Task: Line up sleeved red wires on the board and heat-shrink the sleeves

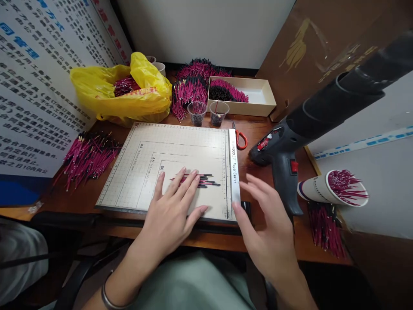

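Observation:
My left hand (pixel 174 202) lies flat with its fingers spread over a small bunch of short magenta wires with black ends (pixel 206 181). Part of the bunch is hidden beneath the fingers. The wires rest on a paper cutter (pixel 129 176) with a printed grid and size marks. At the cutter's right edge, beside its white strip (pixel 233 159), my right hand (pixel 264 215) hovers with thumb and fingers apart, holding nothing. A black grip (pixel 246 208) shows partly behind that hand.
Behind the cutter stand two clear cups (pixel 197 113), a long box (pixel 269 101) of wires and a yellow bag (pixel 145 101). Orange-handled scissors (pixel 241 140) lie right of it. A heat gun (pixel 284 163) and a tipped paper cup (pixel 318 189) sit farther right. Loose wires (pixel 88 159) are piled left.

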Available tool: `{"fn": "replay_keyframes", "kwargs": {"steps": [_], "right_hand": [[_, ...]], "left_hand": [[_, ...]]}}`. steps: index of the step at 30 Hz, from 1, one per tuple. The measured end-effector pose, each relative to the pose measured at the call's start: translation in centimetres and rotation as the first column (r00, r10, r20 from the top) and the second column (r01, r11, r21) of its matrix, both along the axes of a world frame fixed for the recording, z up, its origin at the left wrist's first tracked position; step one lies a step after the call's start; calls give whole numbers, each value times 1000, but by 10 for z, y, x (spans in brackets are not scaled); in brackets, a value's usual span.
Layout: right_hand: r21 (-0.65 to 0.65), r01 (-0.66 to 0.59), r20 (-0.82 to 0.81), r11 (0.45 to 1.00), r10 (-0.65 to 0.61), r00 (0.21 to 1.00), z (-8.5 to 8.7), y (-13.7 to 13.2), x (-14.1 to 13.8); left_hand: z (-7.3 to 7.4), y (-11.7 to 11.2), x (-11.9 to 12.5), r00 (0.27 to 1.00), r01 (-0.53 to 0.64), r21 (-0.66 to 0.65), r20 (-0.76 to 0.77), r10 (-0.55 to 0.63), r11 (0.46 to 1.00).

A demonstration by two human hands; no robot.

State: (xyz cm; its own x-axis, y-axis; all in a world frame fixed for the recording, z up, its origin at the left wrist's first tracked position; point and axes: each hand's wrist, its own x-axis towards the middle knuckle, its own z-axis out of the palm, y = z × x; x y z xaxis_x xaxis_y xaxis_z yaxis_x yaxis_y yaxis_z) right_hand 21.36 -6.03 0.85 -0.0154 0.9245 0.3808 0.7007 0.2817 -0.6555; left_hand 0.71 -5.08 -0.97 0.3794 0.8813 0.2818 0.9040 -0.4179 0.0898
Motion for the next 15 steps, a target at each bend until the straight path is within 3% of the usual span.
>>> {"fn": "replay_keyframes", "kwargs": {"steps": [4, 8, 12, 15], "right_hand": [[-141, 11, 60, 990, -3, 998, -19, 17, -3], [-170, 6, 24, 986, -2, 1000, -26, 23, -6], [-119, 37, 5, 992, -37, 999, -18, 23, -6], [-50, -59, -76, 997, 56, 996, -5, 10, -6]], "left_hand": [[-1, 6, 17, 998, 55, 3, 2, -55, 998], [-2, 6, 30, 996, 84, -26, 10, -83, 996], [-4, 6, 40, 995, 95, -14, 21, -95, 995], [-4, 6, 43, 992, 115, 7, 46, -115, 993]]}}
